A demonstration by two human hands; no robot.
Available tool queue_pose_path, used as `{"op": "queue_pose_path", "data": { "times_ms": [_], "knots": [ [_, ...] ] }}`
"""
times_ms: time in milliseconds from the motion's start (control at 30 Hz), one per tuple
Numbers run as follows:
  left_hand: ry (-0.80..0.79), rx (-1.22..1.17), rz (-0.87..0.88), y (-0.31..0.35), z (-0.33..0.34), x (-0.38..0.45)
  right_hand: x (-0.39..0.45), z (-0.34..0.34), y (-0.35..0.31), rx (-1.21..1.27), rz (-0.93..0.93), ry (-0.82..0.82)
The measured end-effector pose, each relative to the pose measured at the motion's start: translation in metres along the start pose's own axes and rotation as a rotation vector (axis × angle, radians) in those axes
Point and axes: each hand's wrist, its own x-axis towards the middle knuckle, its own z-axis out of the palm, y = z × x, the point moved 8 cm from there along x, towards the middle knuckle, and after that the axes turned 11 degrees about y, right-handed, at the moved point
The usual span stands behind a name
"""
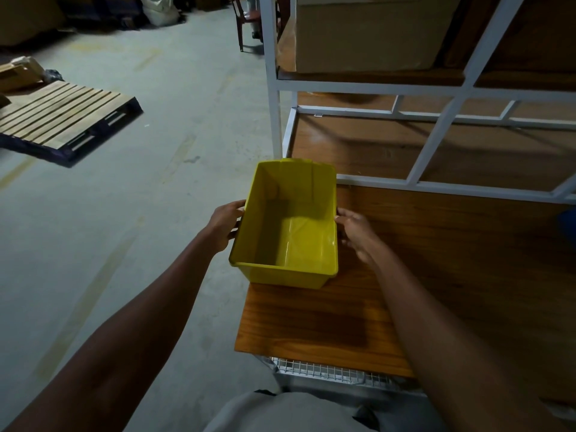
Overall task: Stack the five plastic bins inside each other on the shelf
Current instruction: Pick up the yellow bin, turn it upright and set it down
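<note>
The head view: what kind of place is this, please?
Probably a warehouse or storeroom. A wooden pallet lies on the bare concrete floor, and a white metal shelving rack holds a large cardboard box.

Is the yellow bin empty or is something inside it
Empty. The yellow bin sits mouth up, and its bare floor and inner walls show with nothing inside.

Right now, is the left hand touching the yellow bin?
Touching. The head view shows the left hand pressed against the left wall of the yellow bin, fingers on its rim, with no gap.
</note>
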Motion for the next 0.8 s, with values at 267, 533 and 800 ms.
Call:
{"op": "queue_pose_path", "data": {
  "times_ms": [267, 533, 800],
  "knots": [
    [-0.027, 0.013, -0.002, -0.004, 0.001, 0.001, -0.006, -0.004, 0.008, 0.029, 0.007, 0.032],
    [-0.02, 0.012, 0.005, -0.004, 0.0, 0.001, -0.01, -0.005, 0.008, 0.045, 0.009, 0.031],
    [-0.007, 0.008, 0.009, -0.003, 0.0, 0.0, -0.014, -0.006, 0.006, 0.056, 0.01, 0.032]
  ]
}}
